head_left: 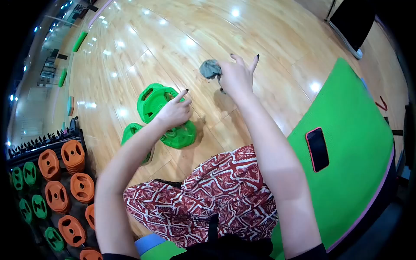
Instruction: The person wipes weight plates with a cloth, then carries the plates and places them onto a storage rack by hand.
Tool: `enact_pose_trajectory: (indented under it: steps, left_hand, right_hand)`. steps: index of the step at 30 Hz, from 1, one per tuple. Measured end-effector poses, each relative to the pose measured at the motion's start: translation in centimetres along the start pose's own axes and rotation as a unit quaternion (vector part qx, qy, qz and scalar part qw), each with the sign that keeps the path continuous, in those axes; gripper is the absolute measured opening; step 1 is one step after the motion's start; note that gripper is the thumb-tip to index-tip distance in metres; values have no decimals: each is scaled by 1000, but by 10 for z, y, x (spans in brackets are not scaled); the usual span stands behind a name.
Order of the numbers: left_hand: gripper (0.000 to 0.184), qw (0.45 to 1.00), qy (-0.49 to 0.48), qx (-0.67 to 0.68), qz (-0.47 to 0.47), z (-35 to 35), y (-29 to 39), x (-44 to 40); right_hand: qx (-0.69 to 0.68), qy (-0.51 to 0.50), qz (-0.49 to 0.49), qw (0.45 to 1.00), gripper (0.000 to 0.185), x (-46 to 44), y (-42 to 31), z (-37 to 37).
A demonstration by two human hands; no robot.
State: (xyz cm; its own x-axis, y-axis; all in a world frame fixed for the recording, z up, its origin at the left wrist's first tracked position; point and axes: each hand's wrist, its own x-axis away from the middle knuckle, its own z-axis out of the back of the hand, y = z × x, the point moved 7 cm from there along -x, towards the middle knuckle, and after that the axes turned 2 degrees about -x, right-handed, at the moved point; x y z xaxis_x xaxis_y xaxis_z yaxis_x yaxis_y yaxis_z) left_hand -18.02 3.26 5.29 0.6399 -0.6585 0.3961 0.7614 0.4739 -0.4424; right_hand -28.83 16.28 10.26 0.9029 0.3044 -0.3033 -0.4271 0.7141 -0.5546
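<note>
Green weight plates lie on the wooden floor: one green plate [151, 102] at the back, another green plate [180, 136] at the right and a third [130, 131] at the left, partly behind my forearm. My left hand [175, 112] is over the plates, index finger stretched out; what its other fingers touch is partly hidden. To the right, above the floor, my right hand [237, 76] pinches a grey cloth [210, 69] between thumb and fingers, with other fingers spread outward.
A phone [318, 149] lies on a green mat [346, 190] at my right. Orange plates [57, 196] and smaller green plates [39, 206] are racked at the lower left. A black object [353, 21] stands at the upper right. My patterned-clothed legs [208, 195] are folded in front.
</note>
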Motion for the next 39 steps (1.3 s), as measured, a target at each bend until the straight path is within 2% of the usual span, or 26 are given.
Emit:
enact_pose_trajectory:
  steps: [1, 2, 5, 7, 9, 11, 13, 15, 17, 19, 22, 23, 24, 25, 27, 29, 31, 37, 39]
  left_hand:
    - [8, 999, 31, -5, -35, 15, 3, 8]
    - [6, 998, -5, 32, -47, 18, 3, 18]
    - [10, 994, -99, 38, 10, 23, -15, 46]
    - [28, 981, -170, 53, 79, 25, -37, 54]
    - [34, 985, -74, 71, 136, 49, -51, 51]
    - [35, 982, -20, 78, 169, 67, -57, 35]
    - [33, 983, 4, 86, 164, 72, -59, 8]
    - [23, 982, 85, 83, 144, 83, -52, -18]
    - [17, 982, 125, 55, 131, 78, -41, -39]
    - [11, 979, 150, 37, 135, 73, -40, -45]
    - [4, 976, 199, -27, 84, 60, -28, -42]
    - [4, 976, 201, -30, 82, 52, -25, -37]
    - [5, 977, 209, -24, 40, 42, -16, -31]
    - [5, 976, 217, -17, 1, 35, -7, -24]
    - [10, 986, 163, 19, 2, 12, 2, -14]
    - [11, 985, 170, 35, 2, -11, 11, -7]
    - [14, 989, 149, 15, 16, -30, 14, -1]
    - [20, 988, 77, 87, 100, -46, 5, 9]
    - [27, 967, 118, 113, 194, -31, -5, 26]
  right_hand:
    - [0, 7, -28, 1000, 18, -1, 5, 5]
    - [2, 14, -55, 998, 17, -2, 10, 10]
    - [-32, 56, -101, 993, 15, 1, 19, 23]
    - [-31, 57, -123, 990, 14, 4, 26, 29]
    - [-32, 52, -142, 988, 13, 5, 31, 30]
    - [-1, 51, -165, 985, 11, 5, 37, 32]
    - [-9, 28, -166, 986, 11, 6, 38, 34]
    - [-18, -1, -179, 984, 12, 9, 40, 33]
    - [-17, 9, -178, 984, 13, 11, 45, 31]
    - [41, 22, -157, 987, 31, 14, 47, 31]
    - [35, -5, -162, 986, 33, 12, 51, 29]
    - [28, -26, -164, 986, 33, 9, 50, 26]
    - [4, 37, -147, 988, 10, 7, 51, 25]
    - [5, 39, -145, 989, 10, 5, 49, 26]
    - [-6, 41, -137, 990, 13, 4, 47, 25]
    - [6, 30, -128, 991, 14, 3, 43, 24]
    - [18, 16, -118, 993, 15, 4, 41, 20]
    - [22, 11, -111, 994, 18, 1, 46, 8]
    - [14, 41, -92, 995, 19, -1, 44, 6]
